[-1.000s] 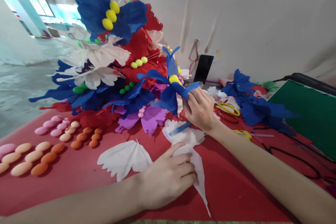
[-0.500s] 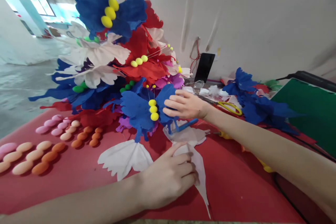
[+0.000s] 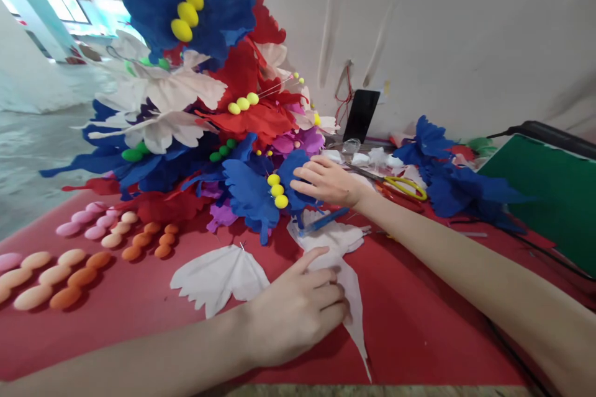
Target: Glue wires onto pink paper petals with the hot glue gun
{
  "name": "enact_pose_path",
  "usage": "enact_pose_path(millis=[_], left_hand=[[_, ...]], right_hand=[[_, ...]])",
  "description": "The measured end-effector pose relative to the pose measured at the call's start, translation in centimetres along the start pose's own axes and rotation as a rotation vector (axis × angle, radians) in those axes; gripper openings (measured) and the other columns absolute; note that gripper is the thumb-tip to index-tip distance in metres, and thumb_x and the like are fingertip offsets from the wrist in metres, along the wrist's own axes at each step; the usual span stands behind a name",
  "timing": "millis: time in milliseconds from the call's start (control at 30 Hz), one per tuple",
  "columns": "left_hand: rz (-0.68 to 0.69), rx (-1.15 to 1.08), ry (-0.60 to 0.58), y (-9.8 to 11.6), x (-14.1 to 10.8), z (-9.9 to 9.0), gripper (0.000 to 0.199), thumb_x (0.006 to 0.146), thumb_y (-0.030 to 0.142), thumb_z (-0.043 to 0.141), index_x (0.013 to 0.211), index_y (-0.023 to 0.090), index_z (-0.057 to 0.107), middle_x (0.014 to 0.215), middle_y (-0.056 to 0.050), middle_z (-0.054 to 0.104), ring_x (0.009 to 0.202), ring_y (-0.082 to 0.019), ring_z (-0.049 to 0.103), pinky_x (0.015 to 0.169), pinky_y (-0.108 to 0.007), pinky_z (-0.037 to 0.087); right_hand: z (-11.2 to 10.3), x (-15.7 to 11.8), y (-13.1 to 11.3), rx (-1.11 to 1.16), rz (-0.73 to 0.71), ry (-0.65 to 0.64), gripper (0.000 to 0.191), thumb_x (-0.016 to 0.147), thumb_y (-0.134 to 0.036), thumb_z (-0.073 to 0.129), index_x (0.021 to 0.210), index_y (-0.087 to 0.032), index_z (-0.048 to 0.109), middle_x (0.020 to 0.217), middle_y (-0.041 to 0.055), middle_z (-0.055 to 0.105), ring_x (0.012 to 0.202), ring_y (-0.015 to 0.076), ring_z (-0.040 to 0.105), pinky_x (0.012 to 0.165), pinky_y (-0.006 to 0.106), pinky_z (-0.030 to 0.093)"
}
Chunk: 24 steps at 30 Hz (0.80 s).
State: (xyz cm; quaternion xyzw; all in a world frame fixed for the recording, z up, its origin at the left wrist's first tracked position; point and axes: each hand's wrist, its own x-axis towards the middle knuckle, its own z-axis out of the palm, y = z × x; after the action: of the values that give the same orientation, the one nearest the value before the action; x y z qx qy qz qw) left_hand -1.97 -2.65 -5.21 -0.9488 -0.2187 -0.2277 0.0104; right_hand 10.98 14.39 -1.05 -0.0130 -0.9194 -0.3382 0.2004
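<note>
My left hand (image 3: 298, 310) lies over a long white fabric wing piece (image 3: 351, 298), its index finger stretched out and the other fingers loosely bent and apart. Farther back, my right hand (image 3: 326, 181) holds the right wing of a small blue butterfly (image 3: 251, 189) with three yellow balls (image 3: 277, 191) down its middle; its thumb is hidden. A blue pen-like tool (image 3: 326, 221) rests on the white fabric between my hands. Left of my left hand, another white wing piece (image 3: 221, 279) lies flat on the red table (image 3: 419, 335).
A tall pile of blue, red and white butterflies (image 3: 242, 74) rises at the back left. Rows of pink and orange oval pieces (image 3: 56, 276) lie at the left. Yellow-handled scissors (image 3: 405, 188), a dark phone (image 3: 362, 115), blue fabric pieces (image 3: 470, 192) and a green board (image 3: 549, 192) are at the right.
The small blue butterfly has shifted slightly right and tilted, with my right hand still at its wing. My left hand has stayed on the white fabric. The view has shifted slightly.
</note>
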Motion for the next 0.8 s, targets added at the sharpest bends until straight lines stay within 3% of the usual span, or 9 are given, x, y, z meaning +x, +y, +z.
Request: enact_pose_path(millis=[267, 467, 600, 700, 800], left_hand=[[-0.012, -0.021, 0.01, 0.1, 0.0, 0.1, 0.027, 0.093, 0.01, 0.033, 0.086, 0.015, 0.059, 0.085, -0.001, 0.066, 0.09, -0.014, 0.055, 0.111, -0.04, 0.015], [-0.011, -0.041, 0.004, 0.1, 0.1, 0.1, 0.026, 0.093, 0.01, 0.034, 0.085, 0.015, 0.059, 0.082, 0.0, 0.065, 0.089, -0.014, 0.055, 0.112, -0.041, 0.014], [-0.014, -0.052, 0.003, 0.0, 0.2, -0.1, 0.026, 0.093, 0.01, 0.035, 0.085, 0.015, 0.059, 0.082, 0.0, 0.065, 0.089, -0.013, 0.055, 0.112, -0.041, 0.016], [-0.014, -0.057, 0.006, 0.0, 0.2, -0.1, 0.028, 0.093, 0.01, 0.033, 0.085, 0.015, 0.059, 0.082, -0.001, 0.065, 0.089, -0.014, 0.056, 0.112, -0.041, 0.016], [-0.014, -0.051, 0.008, 0.0, 0.2, -0.1, 0.03, 0.094, 0.011, 0.031, 0.085, 0.016, 0.059, 0.083, -0.001, 0.066, 0.09, -0.014, 0.056, 0.112, -0.041, 0.016]], right_hand=[[-0.8, -1.8, -1.2, 0.185, 0.191, 0.044, 0.031, 0.087, -0.008, 0.033, 0.105, -0.021, 0.055, 0.106, 0.0057, 0.058, 0.094, 0.0155, 0.048, 0.089, 0.036, 0.034], [-0.5, -2.7, -1.2, 0.414, 0.56, 0.167, 0.039, 0.079, -0.006, 0.034, 0.111, -0.016, 0.053, 0.11, 0.0116, 0.055, 0.103, 0.0208, 0.047, 0.089, 0.041, 0.036], [-0.9, -2.5, -1.1, 0.674, 0.831, 0.259, 0.037, 0.081, -0.013, 0.027, 0.11, -0.012, 0.051, 0.094, 0.0109, 0.059, 0.083, 0.0181, 0.054, 0.074, 0.035, 0.045], [-1.8, -1.9, -1.7, 0.916, 0.939, 0.269, 0.04, 0.09, -0.027, 0.02, 0.097, -0.013, 0.057, 0.083, 0.0075, 0.063, 0.069, 0.014, 0.056, 0.062, 0.029, 0.046], [-2.4, -1.3, -2.7, 1.11, 1.003, 0.252, 0.03, 0.083, -0.039, 0.043, 0.089, -0.015, 0.061, 0.084, 0.0051, 0.066, 0.07, 0.0135, 0.059, 0.062, 0.027, 0.048]])
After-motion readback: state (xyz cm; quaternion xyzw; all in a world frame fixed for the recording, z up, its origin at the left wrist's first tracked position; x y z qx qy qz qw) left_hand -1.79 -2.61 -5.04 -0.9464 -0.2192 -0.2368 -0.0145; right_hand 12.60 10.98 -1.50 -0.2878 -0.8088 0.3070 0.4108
